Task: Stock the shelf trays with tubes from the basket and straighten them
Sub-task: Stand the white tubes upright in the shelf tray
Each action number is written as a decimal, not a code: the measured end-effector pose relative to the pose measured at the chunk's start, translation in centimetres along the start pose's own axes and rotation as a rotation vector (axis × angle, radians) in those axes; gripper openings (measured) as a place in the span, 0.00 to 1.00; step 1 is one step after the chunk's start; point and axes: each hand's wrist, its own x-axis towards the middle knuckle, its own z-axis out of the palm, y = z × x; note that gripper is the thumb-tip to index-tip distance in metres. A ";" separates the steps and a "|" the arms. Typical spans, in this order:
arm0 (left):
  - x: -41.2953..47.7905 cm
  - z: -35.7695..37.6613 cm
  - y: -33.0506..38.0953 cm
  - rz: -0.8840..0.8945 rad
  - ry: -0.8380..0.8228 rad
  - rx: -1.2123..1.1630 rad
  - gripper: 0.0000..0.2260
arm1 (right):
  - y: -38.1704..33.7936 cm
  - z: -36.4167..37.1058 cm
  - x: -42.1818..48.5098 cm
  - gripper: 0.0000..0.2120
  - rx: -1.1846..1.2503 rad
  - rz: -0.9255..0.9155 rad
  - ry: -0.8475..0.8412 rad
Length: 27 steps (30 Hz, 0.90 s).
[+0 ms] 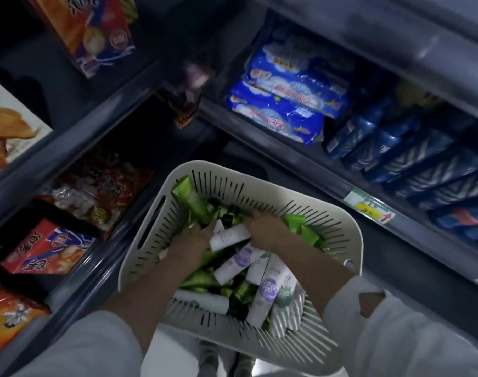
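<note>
Your hands work in the slotted white basket [259,183] of green tubes [194,202]. Your right hand [267,229] grips a white tube [228,236]; your left hand [193,240] is half buried in the pile, its grasp unclear. Blue packs [286,104] lie on the far right shelf, snack boxes [47,248] on the left.

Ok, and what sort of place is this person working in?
Most likely a shop aisle, perhaps a supermarket. Shelves carry rows of blue packs and snack boxes, a price label sits on a shelf edge, and a basket holds loose tubes.
</note>
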 end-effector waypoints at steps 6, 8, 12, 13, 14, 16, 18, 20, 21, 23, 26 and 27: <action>0.0 -0.9 0.1 -0.012 -0.079 0.043 0.36 | 0.0 -0.6 -1.0 0.21 -0.051 -0.047 0.046; -0.5 -1.3 -0.1 -0.003 -0.034 0.030 0.37 | 0.4 -1.1 -2.0 0.16 0.002 -0.071 0.064; -2.0 -3.1 0.0 -0.015 0.098 -0.005 0.34 | 0.9 -3.4 -4.2 0.15 0.130 -0.098 0.130; -2.4 -3.9 -0.1 -0.027 0.128 -0.024 0.32 | 1.1 -4.2 -4.7 0.14 0.147 -0.099 0.166; -3.0 -4.7 0.0 -0.037 0.155 -0.067 0.30 | 1.2 -5.0 -5.4 0.14 0.159 -0.092 0.197; -4.3 -6.6 0.2 -0.034 0.197 -0.187 0.29 | 1.6 -7.1 -7.1 0.16 0.212 -0.036 0.239; -5.6 -8.6 0.8 -0.049 0.269 -0.194 0.28 | 2.1 -9.4 -9.1 0.17 0.278 0.013 0.285; -7.2 -11.1 2.0 -0.074 0.377 -0.196 0.27 | 2.7 -11.8 -10.9 0.15 0.298 0.054 0.349; -8.0 -12.5 2.9 -0.074 0.421 -0.234 0.26 | 2.8 -13.1 -11.7 0.15 0.312 0.080 0.393; -9.6 -15.4 4.4 -0.048 0.518 -0.271 0.23 | 2.9 -15.9 -13.2 0.16 0.372 0.127 0.511; -11.8 -20.1 6.5 -0.005 0.679 -0.302 0.18 | 2.8 -20.2 -15.3 0.13 0.445 0.111 0.703; -12.4 -21.6 7.1 0.012 0.746 -0.343 0.16 | 2.7 -21.6 -16.0 0.12 0.448 0.087 0.760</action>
